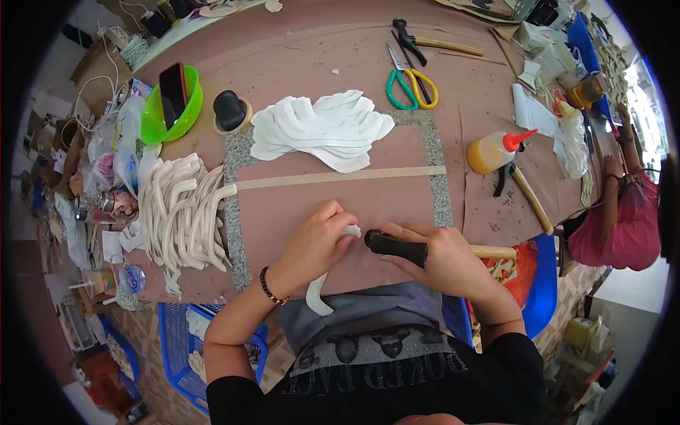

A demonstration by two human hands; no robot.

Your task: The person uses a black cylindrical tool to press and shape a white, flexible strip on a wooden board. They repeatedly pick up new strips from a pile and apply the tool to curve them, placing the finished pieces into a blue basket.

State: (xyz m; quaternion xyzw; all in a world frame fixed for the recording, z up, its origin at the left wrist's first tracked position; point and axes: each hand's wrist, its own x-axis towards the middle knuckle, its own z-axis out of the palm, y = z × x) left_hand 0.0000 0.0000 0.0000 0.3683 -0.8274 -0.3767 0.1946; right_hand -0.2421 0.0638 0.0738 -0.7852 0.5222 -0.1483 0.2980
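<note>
My left hand [320, 235] pinches a narrow white curved strip [319, 296] at the near part of the table. One end pokes out past my fingertips; the other hangs below my wrist over the table's near edge. Close to its right, my right hand [446, 258] is wrapped round the black head of a hammer [400, 248], whose wooden handle sticks out to the right behind the hand. The hammer head and the strip's tip are slightly apart. Beyond both hands lies a pile of flat white curved pieces [319, 131]. A heap of finished-looking cream strips [185, 212] sits to the left.
Scissors [411, 85], another hammer [446, 47] and a yellow glue bottle with a red nozzle [489, 154] lie farther off. A third hammer [528, 191] is at right. A green bowl [188, 124] holds a phone [173, 95]. A co-worker [616, 219] sits at far right.
</note>
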